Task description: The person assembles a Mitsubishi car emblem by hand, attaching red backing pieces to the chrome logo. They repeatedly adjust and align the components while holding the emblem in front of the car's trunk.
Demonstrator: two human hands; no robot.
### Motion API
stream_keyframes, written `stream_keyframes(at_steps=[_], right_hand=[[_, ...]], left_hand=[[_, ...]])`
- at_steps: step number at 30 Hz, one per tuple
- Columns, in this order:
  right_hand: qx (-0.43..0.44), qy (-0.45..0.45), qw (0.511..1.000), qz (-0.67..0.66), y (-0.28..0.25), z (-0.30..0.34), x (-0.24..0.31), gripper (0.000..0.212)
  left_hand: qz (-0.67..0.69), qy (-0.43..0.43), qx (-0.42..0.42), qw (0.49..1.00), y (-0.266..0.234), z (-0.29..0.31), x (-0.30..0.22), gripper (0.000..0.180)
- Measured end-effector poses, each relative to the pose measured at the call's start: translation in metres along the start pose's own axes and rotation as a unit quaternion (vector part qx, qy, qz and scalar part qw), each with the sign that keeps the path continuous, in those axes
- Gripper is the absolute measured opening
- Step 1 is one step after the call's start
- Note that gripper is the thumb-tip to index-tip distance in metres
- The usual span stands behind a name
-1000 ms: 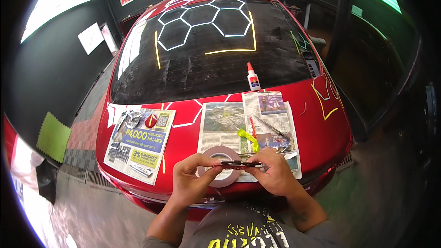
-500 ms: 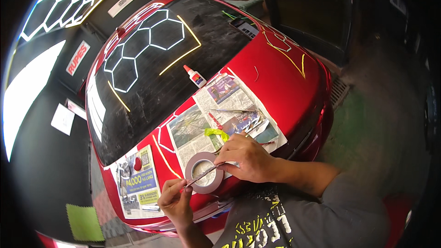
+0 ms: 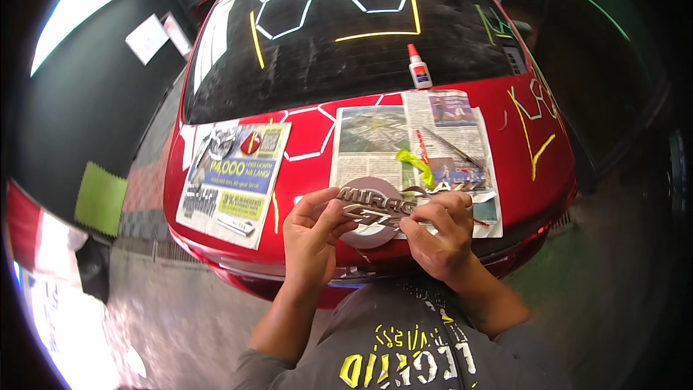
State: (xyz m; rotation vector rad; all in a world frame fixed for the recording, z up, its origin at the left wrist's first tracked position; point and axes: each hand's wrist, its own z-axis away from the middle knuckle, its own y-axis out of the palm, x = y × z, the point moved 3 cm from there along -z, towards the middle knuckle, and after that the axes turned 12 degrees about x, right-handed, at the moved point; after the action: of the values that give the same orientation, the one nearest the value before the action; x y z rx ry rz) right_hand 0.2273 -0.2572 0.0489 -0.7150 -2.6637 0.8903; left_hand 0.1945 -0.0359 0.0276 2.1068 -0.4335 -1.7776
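Note:
Between my two hands is a silver car emblem (image 3: 377, 201) of raised letters, its face toward me. My left hand (image 3: 310, 227) pinches its left end with thumb and fingers. The fingers of my right hand (image 3: 442, 235) close on its right end. Just beneath the emblem a grey roll of tape (image 3: 367, 240) is partly covered by it. Past my right hand, more silver emblem lettering (image 3: 462, 186) lies on newspaper (image 3: 368, 162). A crumpled yellow-green strip (image 3: 416, 166), a thin red piece (image 3: 423, 144) and a slim metal tool (image 3: 455, 148) rest there too.
The newspaper covers part of a red car's rear lid (image 3: 307, 195). A white glue bottle (image 3: 419, 71) with red cap stands near the dark rear window (image 3: 332, 72). On the left, another newspaper sheet (image 3: 253, 206) bears a round red piece (image 3: 250, 144) and silver emblem parts.
The emblem, seen nearly edge-on before, now shows its lettered face. Both hands still hold its ends. My view has turned, so the car appears more upright in the picture.

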Motion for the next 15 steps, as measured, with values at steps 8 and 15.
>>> stream_keyframes(at_steps=[8,15], right_hand=[[0.055,-0.017,0.998,-0.025,0.018,0.004,0.005,0.021],[0.086,-0.01,0.996,-0.025,0.02,-0.001,0.007,0.023]], left_hand=[[-0.024,-0.001,-0.034,0.999,-0.013,0.015,-0.002,0.028],[-0.038,0.019,-0.015,0.999,-0.013,0.011,-0.003,0.033]])
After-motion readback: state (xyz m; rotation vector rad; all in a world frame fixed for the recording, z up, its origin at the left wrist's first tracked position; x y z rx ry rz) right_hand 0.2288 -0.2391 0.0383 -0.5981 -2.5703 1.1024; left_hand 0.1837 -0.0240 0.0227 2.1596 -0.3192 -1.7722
